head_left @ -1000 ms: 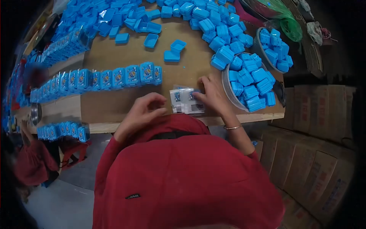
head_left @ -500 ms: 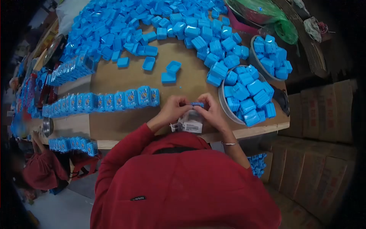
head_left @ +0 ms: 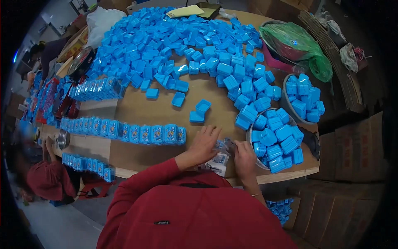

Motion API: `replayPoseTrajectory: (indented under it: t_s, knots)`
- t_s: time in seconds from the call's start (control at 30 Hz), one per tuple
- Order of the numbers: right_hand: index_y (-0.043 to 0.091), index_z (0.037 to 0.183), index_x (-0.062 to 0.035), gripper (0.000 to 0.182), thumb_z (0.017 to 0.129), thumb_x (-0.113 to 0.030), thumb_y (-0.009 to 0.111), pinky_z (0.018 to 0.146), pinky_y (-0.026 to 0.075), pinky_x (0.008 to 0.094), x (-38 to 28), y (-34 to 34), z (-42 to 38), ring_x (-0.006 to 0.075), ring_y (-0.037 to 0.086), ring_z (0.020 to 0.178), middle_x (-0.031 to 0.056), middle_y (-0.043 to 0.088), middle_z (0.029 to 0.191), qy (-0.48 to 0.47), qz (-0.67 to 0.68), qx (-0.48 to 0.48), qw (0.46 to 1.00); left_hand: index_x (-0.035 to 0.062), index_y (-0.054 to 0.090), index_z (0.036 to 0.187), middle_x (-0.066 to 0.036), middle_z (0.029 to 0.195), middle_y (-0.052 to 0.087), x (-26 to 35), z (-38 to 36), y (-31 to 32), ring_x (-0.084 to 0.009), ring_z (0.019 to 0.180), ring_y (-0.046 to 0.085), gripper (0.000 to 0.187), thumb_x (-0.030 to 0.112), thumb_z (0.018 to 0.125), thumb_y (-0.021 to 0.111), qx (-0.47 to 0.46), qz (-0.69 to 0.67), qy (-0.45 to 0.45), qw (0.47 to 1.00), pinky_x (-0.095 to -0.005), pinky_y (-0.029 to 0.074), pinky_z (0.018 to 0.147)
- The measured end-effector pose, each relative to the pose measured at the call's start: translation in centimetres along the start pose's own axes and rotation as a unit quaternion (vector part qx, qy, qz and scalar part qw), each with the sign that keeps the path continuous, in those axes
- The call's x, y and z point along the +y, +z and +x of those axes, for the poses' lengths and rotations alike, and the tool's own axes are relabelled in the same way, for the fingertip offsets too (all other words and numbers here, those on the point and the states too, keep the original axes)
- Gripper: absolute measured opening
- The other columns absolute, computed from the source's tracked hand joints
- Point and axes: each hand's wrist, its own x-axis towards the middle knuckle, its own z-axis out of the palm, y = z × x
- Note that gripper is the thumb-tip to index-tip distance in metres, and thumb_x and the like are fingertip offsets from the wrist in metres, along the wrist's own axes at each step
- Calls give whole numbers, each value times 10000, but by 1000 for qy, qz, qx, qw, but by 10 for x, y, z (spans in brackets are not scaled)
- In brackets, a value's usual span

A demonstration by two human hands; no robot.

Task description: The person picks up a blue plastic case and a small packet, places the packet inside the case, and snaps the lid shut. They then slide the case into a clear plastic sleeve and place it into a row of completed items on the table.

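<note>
My left hand (head_left: 203,144) lies over the table near its front edge, fingers spread and pointing away from me. Close by on its right, my right hand (head_left: 244,157) is closed, its fingertips at a small clear plastic piece (head_left: 226,145); what exactly it pinches is too small to name. Between and below the hands lies a clear bag with a white printed label (head_left: 217,162). Left of my left hand runs a row of blue boxes with printed fronts (head_left: 157,134). Two open blue trays (head_left: 197,116) sit beyond my fingers.
A large heap of loose blue boxes (head_left: 153,45) covers the table's far side. Blue boxes fill a bowl (head_left: 253,159) and a second bowl (head_left: 286,99) at the right. Cartons (head_left: 352,153) stand at far right. Another person (head_left: 49,180) sits at the left.
My hands have moved apart, the left one opening flat. The small printed item pinched between them is no longer seen there. The whole view has shifted, with more of the table's far side showing.
</note>
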Motion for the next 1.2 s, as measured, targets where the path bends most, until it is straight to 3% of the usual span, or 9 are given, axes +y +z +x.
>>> replayPoseTrajectory:
  t_s: [0.13,0.2,0.33,0.53,0.73,0.83,0.93,1.07,1.2]
  knots:
    - [584,935,-4,111,827,-18,608,591,444,269,-13,-12,11,161,558,665,63,566,759,69,264,11,962,-22,594,768,-59,592,521,1,9,-5,-68,569,471,211,172,792,673,-113,-435,-158,879,-267,384,499]
    - [578,923,-6,90,853,-52,611,583,434,233,-14,-7,14,100,538,643,30,583,759,192,418,31,888,-12,582,757,-21,612,506,11,14,-21,-37,601,460,183,141,805,670,-115,-394,-166,897,-228,368,506]
    - [594,867,-10,74,852,-72,632,572,393,190,-18,-11,27,42,487,654,-14,559,753,193,448,28,873,-7,588,740,-40,635,529,18,25,-46,-79,587,481,193,154,800,676,-169,-293,-162,927,-238,364,497]
    - [581,810,-24,82,820,-44,660,560,384,187,-11,-16,39,36,466,626,-29,536,692,176,389,32,904,0,646,845,-146,719,604,-30,59,-73,-284,610,563,309,289,751,696,-155,-108,96,977,-398,439,551]
    - [569,817,-34,112,793,-14,676,571,401,175,-16,-27,26,27,495,638,-28,562,712,240,472,-63,846,5,654,863,-173,861,638,-160,171,-76,-313,833,606,348,334,752,667,-11,145,-176,974,-415,480,679]
    - [539,870,-31,179,768,40,668,554,433,187,-27,-30,21,55,555,635,9,593,740,264,488,-105,826,50,681,824,-153,929,634,-185,198,-60,-333,955,551,398,437,737,654,85,273,-220,933,-451,459,749]
    - [510,886,-36,241,741,73,667,618,463,208,-32,-30,16,78,558,672,20,582,748,256,511,-133,809,68,674,841,-138,990,615,-190,208,-44,-298,971,529,410,449,689,681,45,311,-222,923,-417,454,766]
    - [536,822,-38,216,721,51,705,649,448,208,-27,-16,14,68,544,705,20,587,772,239,539,-162,791,-17,545,964,-216,986,588,-207,215,-30,-374,971,545,466,238,609,706,157,133,-230,951,-457,465,813]
    - [586,783,-16,145,722,18,713,653,435,214,-26,-9,24,77,545,707,25,591,750,195,451,-204,847,-57,502,998,-249,981,578,-204,218,-38,-406,970,550,526,174,573,707,171,39,-286,942,-454,465,841]
